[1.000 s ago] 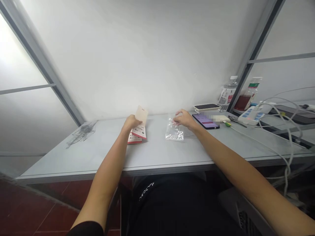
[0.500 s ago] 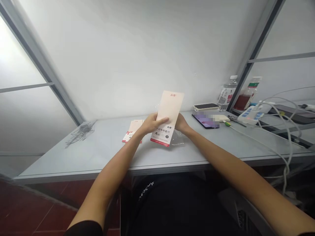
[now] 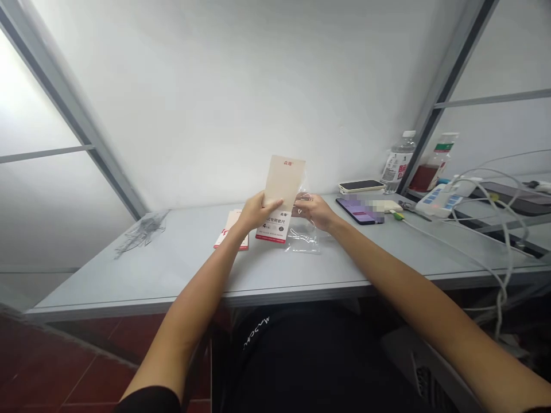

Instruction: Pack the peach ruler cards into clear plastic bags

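Observation:
Over the middle of the desk, my left hand (image 3: 257, 210) grips a tall printed card (image 3: 282, 186) by its left edge, thumb across the front. The card is pale, with red and black lettering and a red strip along the bottom. Close by on its right, my right hand (image 3: 313, 210) pinches a clear plastic bag (image 3: 303, 238), which hangs down past the card's right edge. How far the bag reaches behind the card is hidden. More cards (image 3: 232, 221) of the same print lie on the desk, partly covered by my left hand and forearm.
To the right lie a lit phone (image 3: 359, 211), a second phone (image 3: 361, 186) in a pale case, and scissors (image 3: 415, 211). Two bottles (image 3: 398, 163) stand near the back right corner. A white power strip (image 3: 443, 198) with tangled cables (image 3: 508, 252) occupies the right end.
The card has shifted left with my left hand. My right hand has come out from behind it, so its fingers and more of the clear bag now show.

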Demonstrator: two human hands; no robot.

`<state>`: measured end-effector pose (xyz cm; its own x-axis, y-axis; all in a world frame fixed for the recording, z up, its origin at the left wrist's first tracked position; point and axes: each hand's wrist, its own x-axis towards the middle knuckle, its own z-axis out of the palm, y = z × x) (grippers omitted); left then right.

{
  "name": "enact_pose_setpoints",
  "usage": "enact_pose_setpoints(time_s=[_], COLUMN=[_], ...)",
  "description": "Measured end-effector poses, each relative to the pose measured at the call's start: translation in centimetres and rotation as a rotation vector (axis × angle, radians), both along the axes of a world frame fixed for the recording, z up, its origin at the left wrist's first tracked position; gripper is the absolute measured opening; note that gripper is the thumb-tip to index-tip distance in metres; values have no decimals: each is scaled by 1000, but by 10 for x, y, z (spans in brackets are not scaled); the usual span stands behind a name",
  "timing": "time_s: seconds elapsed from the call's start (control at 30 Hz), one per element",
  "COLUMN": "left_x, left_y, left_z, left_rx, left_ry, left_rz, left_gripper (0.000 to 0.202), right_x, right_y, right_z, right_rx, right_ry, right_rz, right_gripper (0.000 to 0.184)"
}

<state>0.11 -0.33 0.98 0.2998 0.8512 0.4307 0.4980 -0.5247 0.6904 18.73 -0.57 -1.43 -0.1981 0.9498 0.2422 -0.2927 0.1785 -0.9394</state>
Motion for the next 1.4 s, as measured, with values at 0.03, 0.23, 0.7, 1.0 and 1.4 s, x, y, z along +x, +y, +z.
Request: enact_pose_setpoints(time_s=[0.03, 0.23, 0.7, 1.0, 1.4], left_x=[0, -2, 2, 4, 5], left_y=[2, 10, 9, 11, 3], left_z=[0, -5, -10, -9, -8], left_rx=[-4, -105, -20, 111, 27], left_ry=[-45, -324, -333, -528, -430], left_rz=[-9, -21, -25, 120, 154], left_gripper=[40, 43, 37, 38, 50], right_x=[1, 6, -3, -1, -3], right_y=[-1, -4, -4, -1, -3], right_z=[0, 2, 1, -1, -5], right_rx=[3, -15, -127, -40, 13], right_ry=[25, 26, -138, -147, -180], right_rz=[22, 93, -135, -102, -42], right_gripper=[14, 42, 28, 26, 40])
